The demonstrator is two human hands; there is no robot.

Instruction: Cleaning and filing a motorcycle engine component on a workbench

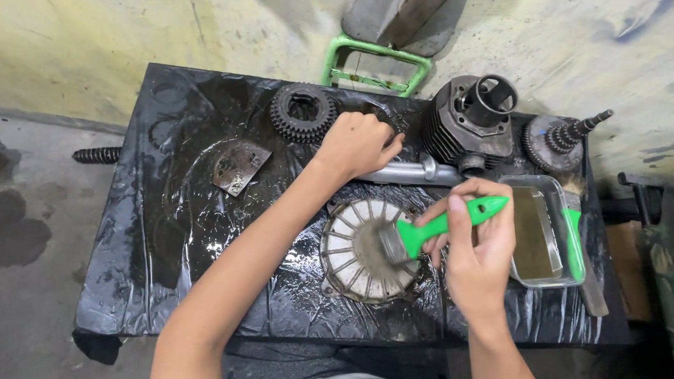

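Observation:
My right hand [475,250] grips a green-handled paintbrush [439,225], its bristles resting on a round finned metal wheel [355,249] that lies flat on the wet black plastic sheet [160,231]. My left hand [357,142] is closed around a small dark part near the far side of the sheet, just above a grey metal shaft [414,172]. What exactly the left hand holds is hidden by its fingers.
A stacked gear cluster [302,112], a flat rusty plate [240,166], a finned engine cylinder [471,123] and a geared shaft [559,143] lie on the sheet. A clear tray of murky liquid [535,236] with a second green brush [574,237] sits right. A green frame [375,66] leans on the wall.

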